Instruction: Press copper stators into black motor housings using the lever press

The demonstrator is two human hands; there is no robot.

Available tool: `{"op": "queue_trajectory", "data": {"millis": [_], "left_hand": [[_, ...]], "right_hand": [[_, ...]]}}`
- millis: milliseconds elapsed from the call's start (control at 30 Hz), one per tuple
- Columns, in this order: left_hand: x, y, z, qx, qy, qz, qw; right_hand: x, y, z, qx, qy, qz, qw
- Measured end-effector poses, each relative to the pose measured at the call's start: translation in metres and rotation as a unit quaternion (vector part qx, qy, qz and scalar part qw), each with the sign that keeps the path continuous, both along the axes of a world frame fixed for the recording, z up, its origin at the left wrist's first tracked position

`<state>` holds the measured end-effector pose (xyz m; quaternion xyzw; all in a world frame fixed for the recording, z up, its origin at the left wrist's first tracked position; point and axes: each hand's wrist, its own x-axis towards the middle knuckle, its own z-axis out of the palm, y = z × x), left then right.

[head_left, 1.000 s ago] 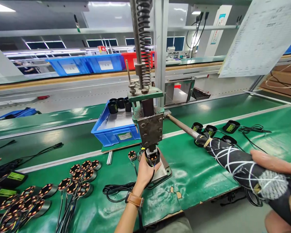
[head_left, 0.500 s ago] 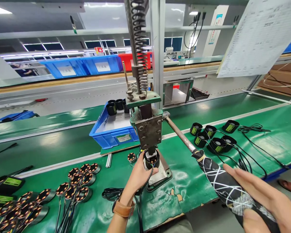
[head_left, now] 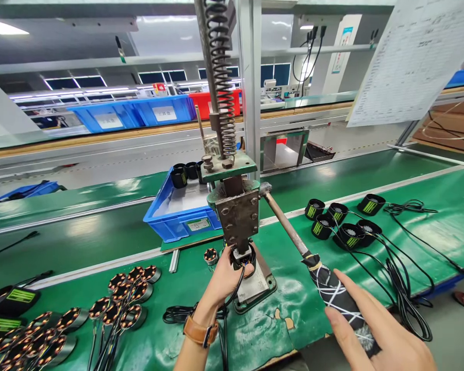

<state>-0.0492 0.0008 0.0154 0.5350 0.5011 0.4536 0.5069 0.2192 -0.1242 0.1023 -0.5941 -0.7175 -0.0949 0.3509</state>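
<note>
L hand (head_left: 224,281) grips blk hsg (head_left: 251,258) under press ram (head_left: 243,244); R hand (head_left: 386,327) loosely holds lever grip (head_left: 334,289). Six wired hsgs (head_left: 371,204) look done; loose coils (head_left: 119,289) remain.

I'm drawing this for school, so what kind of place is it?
Probably a factory workshop: there's a grey-and-green metal lever press, a cluster of round copper-wound metal rings, and some short black cylinders with yellow-green marks.

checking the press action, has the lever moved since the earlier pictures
Yes, the lever has swung down and left in the view, closer to the press base.
</note>
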Motion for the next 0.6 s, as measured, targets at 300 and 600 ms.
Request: {"op": "queue_trajectory", "data": {"millis": [300, 600], "left_hand": [[0.001, 0.002, -0.001, 0.004, 0.014, 0.004, 1.0], [0.004, 0.003, 0.001, 0.019, 0.021, 0.004, 1.0]], "right_hand": [[-0.007, 0.004, -0.014, 0.043, 0.068, 0.029, 0.996], [-0.001, 0.001, -0.013, 0.023, 0.07, 0.016, 0.997]]}}
